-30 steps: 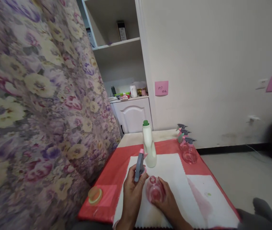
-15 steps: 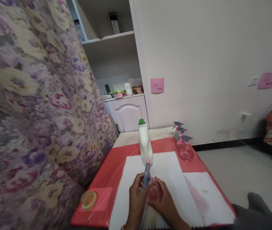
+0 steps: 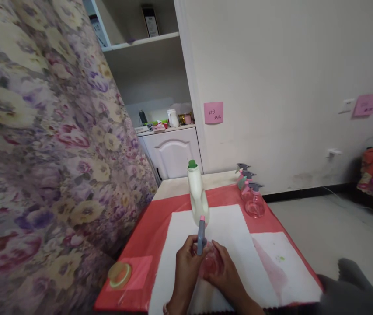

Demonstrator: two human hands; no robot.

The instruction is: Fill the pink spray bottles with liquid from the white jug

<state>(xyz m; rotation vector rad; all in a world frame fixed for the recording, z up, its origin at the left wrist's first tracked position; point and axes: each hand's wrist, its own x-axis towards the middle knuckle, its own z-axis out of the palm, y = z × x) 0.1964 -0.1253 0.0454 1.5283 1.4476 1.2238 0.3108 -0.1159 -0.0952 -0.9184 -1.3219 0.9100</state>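
My left hand (image 3: 186, 264) is closed round the grey spray head (image 3: 201, 236) with a pink nozzle, at the neck of a clear pink spray bottle (image 3: 210, 258). Fingers of my right hand (image 3: 227, 273) wrap round that bottle's body over the white sheet (image 3: 230, 227). Whether the spray head's thread is engaged in the neck is hidden by my fingers. Just beyond my hands stands a tall pale-green jug (image 3: 195, 188) with a side handle and a green top.
Several spray bottles (image 3: 255, 206) stand in a row along the table's right side. A round lid-like container (image 3: 120, 274) sits on a pink paper at the left of the red cloth (image 3: 140, 245). A floral curtain (image 3: 58, 153) hangs close on the left.
The camera view has shifted slightly. Both hands keep their hold on the spray head and bottle, with hardly any visible movement.
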